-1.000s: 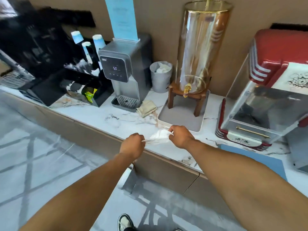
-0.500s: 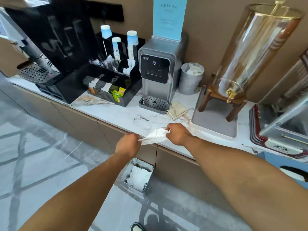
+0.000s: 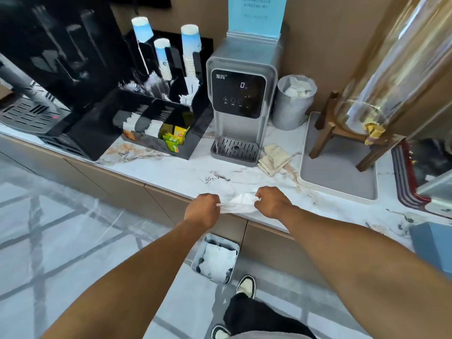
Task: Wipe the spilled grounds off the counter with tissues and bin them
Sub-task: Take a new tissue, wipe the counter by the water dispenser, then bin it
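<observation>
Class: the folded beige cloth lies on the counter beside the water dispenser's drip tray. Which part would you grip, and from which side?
Probably best: pinch the near corner of the folded beige cloth from above, on the counter-edge side. It lies flat, so only its layered edges give purchase, and the water dispenser and gray tray crowd its other sides.

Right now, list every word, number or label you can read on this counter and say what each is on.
"0": lit digit on the grey water dispenser's black panel.
"家尚": brand, top left of that panel.
Pale blue paper sign above the dispenser: lines of print, too blurred to read.
Green and yellow sachets: print too small.
</observation>
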Available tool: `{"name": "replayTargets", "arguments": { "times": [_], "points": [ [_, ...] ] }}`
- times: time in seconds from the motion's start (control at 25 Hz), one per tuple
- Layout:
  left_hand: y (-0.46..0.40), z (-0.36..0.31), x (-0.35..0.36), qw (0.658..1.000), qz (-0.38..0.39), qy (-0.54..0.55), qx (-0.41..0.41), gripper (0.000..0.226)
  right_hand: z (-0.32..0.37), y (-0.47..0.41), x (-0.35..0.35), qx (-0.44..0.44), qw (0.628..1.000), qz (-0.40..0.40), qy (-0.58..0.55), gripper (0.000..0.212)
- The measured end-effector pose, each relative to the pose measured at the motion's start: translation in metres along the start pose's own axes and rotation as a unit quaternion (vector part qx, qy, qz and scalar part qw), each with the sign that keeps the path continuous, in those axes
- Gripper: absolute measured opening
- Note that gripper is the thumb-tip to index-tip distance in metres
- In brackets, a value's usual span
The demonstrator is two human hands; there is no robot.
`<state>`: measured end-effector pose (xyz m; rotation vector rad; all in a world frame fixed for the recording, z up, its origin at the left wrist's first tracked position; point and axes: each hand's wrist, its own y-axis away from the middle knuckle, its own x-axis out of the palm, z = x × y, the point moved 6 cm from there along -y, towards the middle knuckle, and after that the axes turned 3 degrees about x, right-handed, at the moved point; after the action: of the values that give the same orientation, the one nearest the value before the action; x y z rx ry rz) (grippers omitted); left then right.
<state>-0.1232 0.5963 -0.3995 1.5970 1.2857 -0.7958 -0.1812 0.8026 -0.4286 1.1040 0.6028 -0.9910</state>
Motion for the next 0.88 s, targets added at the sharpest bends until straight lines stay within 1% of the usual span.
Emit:
{"name": "replayTargets", "arguments": {
  "times": [0.16,0.28,0.4,0.48,0.56,0.68,0.72,0.8,0.84,0.88],
  "points": [
    [-0.034,0.019,0.006,0.999,0.029,0.003,-0.028,0.02,0.011,-0.039,0.005,-0.004,0.999,0.01,-0.03,0.025],
    [-0.05,0.03,0.007,0.999,0.035,0.011,-0.027,0.019,0.019,-0.057,0.012,-0.025,0.999,0.021,-0.037,0.025],
    [-0.062,0.041,0.011,0.998,0.061,0.009,-0.018,0.016,0.021,-0.068,0.02,-0.003,0.998,0.03,-0.048,0.024],
    [-0.069,0.045,0.016,0.997,0.077,0.011,-0.007,0.016,0.022,-0.075,0.022,0.023,0.998,0.017,-0.048,0.027],
    [-0.077,0.047,0.021,0.996,0.08,0.027,0.004,0.021,0.026,-0.082,0.022,0.039,0.998,-0.011,-0.051,0.031],
    [-0.092,0.049,0.025,0.994,0.079,0.053,0.057,0.023,0.034,-0.083,0.021,0.073,0.992,-0.06,-0.079,0.038],
    [-0.097,0.049,0.026,0.992,0.078,0.063,0.078,0.021,0.036,-0.081,0.019,0.089,0.989,-0.094,-0.066,0.04],
    [-0.102,0.047,0.026,0.986,0.077,0.081,0.12,0.018,0.042,-0.069,0.012,0.127,0.974,-0.189,-0.008,0.043],
    [-0.103,0.045,0.026,0.983,0.077,0.092,0.136,0.018,0.045,-0.063,0.01,0.141,0.965,-0.223,0.009,0.041],
    [-0.103,0.043,0.026,0.979,0.085,0.104,0.155,0.018,0.049,-0.059,0.013,0.157,0.96,-0.231,0.01,0.038]
  ]
}}
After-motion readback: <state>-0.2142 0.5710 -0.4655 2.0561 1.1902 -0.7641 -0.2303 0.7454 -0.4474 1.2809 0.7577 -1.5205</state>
